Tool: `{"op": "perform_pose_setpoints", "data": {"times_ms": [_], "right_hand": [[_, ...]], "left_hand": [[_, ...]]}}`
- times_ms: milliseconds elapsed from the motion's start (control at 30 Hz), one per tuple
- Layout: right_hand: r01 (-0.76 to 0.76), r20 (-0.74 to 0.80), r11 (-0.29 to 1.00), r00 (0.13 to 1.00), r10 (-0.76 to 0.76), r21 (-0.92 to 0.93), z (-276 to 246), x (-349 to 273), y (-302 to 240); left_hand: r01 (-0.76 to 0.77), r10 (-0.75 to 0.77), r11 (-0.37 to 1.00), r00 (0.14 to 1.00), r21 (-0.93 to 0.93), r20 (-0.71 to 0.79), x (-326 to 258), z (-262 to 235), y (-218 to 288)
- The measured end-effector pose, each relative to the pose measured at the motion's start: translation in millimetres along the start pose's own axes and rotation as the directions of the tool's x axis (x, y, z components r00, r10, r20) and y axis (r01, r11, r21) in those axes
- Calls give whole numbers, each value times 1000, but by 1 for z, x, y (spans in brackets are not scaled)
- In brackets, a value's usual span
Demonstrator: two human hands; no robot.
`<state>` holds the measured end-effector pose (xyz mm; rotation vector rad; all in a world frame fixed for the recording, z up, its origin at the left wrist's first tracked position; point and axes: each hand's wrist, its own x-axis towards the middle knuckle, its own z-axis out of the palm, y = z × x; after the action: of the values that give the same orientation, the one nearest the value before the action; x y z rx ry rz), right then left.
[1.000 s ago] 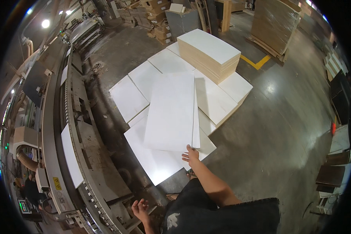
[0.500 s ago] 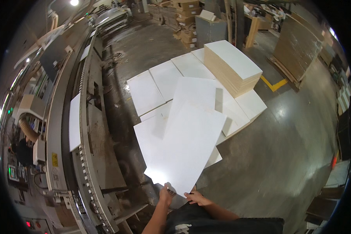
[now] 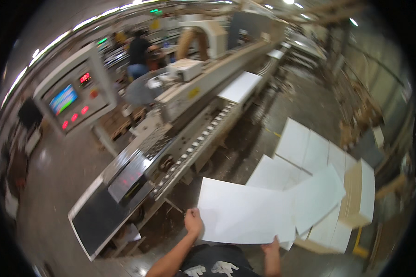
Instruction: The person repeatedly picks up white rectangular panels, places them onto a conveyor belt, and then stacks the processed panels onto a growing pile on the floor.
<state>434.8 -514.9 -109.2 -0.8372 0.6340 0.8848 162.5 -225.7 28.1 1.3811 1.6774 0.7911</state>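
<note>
Flat white rectangular board (image 3: 245,212) held level at both near corners.
Left hand (image 3: 193,221) grip closed on its left edge; right hand (image 3: 271,244) grip closed on its lower right corner.

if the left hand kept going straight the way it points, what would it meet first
Probably the roller conveyor of the long machine, just beyond the white panel that the left hand grips by its corner; depth is unclear in this fisheye view.

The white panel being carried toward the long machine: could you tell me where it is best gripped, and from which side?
Probably by the near long edge, from the person's own side, hands set wide apart. The white panel is broad, thin and held roughly flat, so a spread grip should keep it from tipping. The left hand holds its near left corner and the right hand its near edge.
</note>
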Motion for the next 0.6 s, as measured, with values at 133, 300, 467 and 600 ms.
{"op": "perform_pose_setpoints", "data": {"times_ms": [133, 300, 467, 600], "right_hand": [[-199, -151, 968, 973, 175, -155, 60, -9, 83], [-155, 80, 721, 956, 281, -675, 165, -66, 190], [20, 263, 491, 863, 431, -871, 253, -106, 284], [125, 303, 379, 835, 459, -917, 306, -127, 345]], "left_hand": [[-21, 6, 998, 966, -52, -258, 18, -112, -36], [22, -110, 986, 833, -166, -542, 22, -257, -111], [30, -332, 911, 645, -412, -688, 18, -340, -197], [-63, -460, 782, 613, -620, -643, 14, -374, -238]]}}
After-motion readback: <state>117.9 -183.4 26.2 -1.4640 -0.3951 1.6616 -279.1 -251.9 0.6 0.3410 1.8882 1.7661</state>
